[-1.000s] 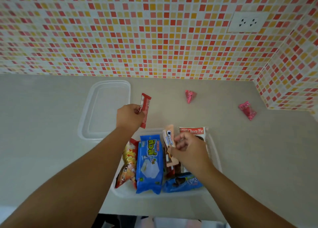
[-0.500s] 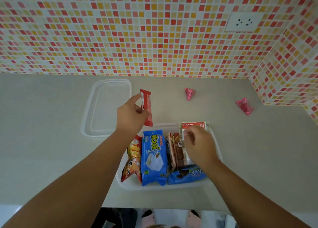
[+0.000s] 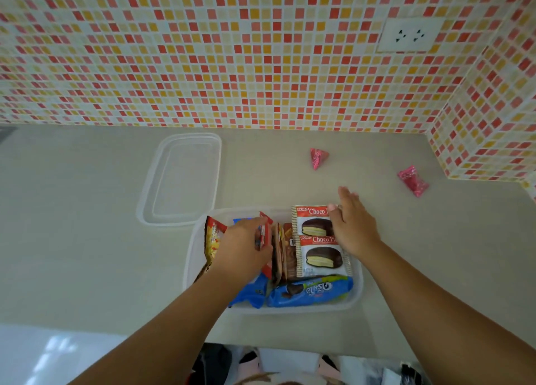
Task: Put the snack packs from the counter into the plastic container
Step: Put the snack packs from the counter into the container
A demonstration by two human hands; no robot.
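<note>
Low in the middle of the frame sits the clear plastic container (image 3: 190, 257) on the beige counter (image 3: 87, 239), packed with snacks. The left hand (image 3: 240, 251) is down inside it, fingers curled round a slim red snack pack (image 3: 264, 235) held on edge among brown wrappers (image 3: 285, 254) — a yellow-and-red chip bag (image 3: 213, 236) stands just left of the wrist. The right hand (image 3: 352, 225) is over the container's upper right corner, fingers straight and reaching past the rim, holding nothing, its thumb touching the top Choco Pie pack (image 3: 311, 220). A second Choco Pie pack (image 3: 322, 257) overlaps below it, and a blue cookie pack (image 3: 311, 291) lies along the near wall. Two pink snack packs remain out on the counter — one (image 3: 318, 158) above the container, one (image 3: 412, 180) far right near the tiled corner. The clear lid (image 3: 182, 178) lies flat at upper left, its corner touching the container.
</note>
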